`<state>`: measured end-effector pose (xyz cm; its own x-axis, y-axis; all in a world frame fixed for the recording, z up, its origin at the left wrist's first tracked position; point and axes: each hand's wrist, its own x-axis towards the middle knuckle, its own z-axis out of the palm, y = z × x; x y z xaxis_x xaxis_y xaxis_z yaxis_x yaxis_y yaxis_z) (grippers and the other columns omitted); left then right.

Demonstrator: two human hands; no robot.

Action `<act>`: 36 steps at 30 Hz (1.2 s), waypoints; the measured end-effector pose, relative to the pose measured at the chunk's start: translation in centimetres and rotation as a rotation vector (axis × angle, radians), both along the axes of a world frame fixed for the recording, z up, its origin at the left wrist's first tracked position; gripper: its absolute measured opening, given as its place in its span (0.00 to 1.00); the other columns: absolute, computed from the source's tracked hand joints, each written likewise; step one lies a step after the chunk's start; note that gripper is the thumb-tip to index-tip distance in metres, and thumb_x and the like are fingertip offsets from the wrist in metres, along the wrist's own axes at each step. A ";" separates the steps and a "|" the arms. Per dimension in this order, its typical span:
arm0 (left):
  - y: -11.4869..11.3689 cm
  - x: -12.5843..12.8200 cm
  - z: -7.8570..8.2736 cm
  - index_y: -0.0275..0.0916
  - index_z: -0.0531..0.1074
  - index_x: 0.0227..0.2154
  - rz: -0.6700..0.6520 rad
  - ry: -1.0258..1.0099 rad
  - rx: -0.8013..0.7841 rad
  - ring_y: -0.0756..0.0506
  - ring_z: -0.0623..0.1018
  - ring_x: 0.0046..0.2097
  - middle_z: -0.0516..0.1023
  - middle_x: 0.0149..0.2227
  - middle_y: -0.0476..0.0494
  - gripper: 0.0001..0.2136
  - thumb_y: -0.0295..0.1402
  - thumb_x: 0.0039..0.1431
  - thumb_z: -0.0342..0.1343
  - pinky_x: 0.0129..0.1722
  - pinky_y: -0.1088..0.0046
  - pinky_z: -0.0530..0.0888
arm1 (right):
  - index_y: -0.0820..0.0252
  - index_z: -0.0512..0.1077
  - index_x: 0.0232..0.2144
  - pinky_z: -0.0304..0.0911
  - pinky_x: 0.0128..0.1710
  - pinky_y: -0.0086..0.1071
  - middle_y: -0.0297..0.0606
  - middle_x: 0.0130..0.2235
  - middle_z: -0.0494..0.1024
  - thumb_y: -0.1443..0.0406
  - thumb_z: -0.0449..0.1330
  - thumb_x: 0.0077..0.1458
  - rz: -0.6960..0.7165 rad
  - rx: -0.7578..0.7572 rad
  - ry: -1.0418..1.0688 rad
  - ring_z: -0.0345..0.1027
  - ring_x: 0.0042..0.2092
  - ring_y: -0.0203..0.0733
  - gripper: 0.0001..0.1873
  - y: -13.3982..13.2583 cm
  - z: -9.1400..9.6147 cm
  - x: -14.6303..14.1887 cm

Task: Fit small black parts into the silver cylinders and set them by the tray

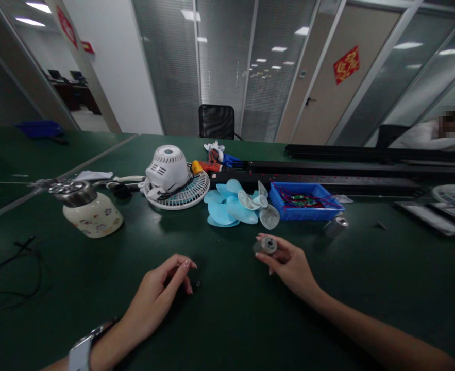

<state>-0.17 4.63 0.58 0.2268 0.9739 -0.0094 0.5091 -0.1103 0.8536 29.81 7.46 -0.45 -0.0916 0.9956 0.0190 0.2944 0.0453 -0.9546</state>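
Note:
My right hand (pixel 289 263) is closed around a small round metal part (pixel 269 245), which has a grey ring-shaped top with a dark centre. The thumb grips its near side and the fingers its far side, just above the green table. On the left, my left hand (pixel 163 283) is curled, thumb tip against the index finger. Whether anything sits in that pinch is hidden. Beside its fingertips a tiny dark ring (pixel 198 284) lies on the tabletop. Beyond my hands is a pile of light blue and grey fan blades (pixel 233 203).
A white fan motor housing (pixel 168 167) rests on a white fan grille (pixel 196 193). Near the right hand are a blue tray (pixel 308 212) of wires and boards and a silver cylinder (pixel 336 225). A cream jar (pixel 96 216) stands left. Another person sits far right.

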 end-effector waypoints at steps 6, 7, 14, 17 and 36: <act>-0.1 0.0 0.1 0.41 0.70 0.41 0.003 0.001 0.008 0.45 0.77 0.31 0.77 0.25 0.51 0.16 0.45 0.67 0.42 0.33 0.71 0.68 | 0.65 0.70 0.51 0.66 0.21 0.33 0.43 0.39 0.79 0.49 0.66 0.46 -0.363 0.127 -0.139 0.68 0.22 0.35 0.35 2.1 0.0 5.8; -0.1 0.0 0.1 0.41 0.70 0.41 0.004 0.000 0.011 0.45 0.77 0.31 0.77 0.25 0.51 0.16 0.45 0.67 0.42 0.33 0.71 0.68 | 0.65 0.70 0.51 0.66 0.21 0.33 0.44 0.41 0.79 0.48 0.65 0.45 -0.375 0.142 -0.140 0.68 0.22 0.35 0.36 2.5 -0.1 6.5; 0.1 0.1 0.2 0.41 0.70 0.40 0.003 0.009 0.028 0.45 0.77 0.31 0.77 0.25 0.50 0.16 0.45 0.67 0.42 0.33 0.71 0.69 | 0.63 0.65 0.54 0.67 0.22 0.33 0.51 0.50 0.74 0.48 0.63 0.48 -0.349 0.128 -0.179 0.68 0.22 0.33 0.37 4.6 -0.9 7.4; -0.1 0.0 0.1 0.41 0.69 0.42 0.026 -0.010 0.029 0.45 0.77 0.31 0.77 0.25 0.50 0.15 0.44 0.67 0.43 0.32 0.71 0.69 | 0.61 0.56 0.60 0.66 0.22 0.32 0.54 0.55 0.67 0.50 0.65 0.46 -0.440 0.249 -0.222 0.67 0.23 0.31 0.44 3.3 -0.4 6.5; -0.5 0.3 -0.2 0.43 0.59 0.49 0.208 -0.054 -0.033 0.50 0.61 0.20 0.60 0.18 0.59 0.19 0.51 0.63 0.46 0.19 0.78 0.56 | 0.44 0.79 0.42 0.51 0.35 0.33 0.32 0.32 0.74 0.50 0.60 0.56 0.544 0.429 -0.541 0.66 0.34 0.35 0.15 0.9 -0.5 -9.7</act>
<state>0.08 4.11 0.39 0.0220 0.9991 -0.0351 0.4716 0.0206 0.8816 20.15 8.31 -1.00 -0.6561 0.7282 0.1979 0.5346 0.6336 -0.5592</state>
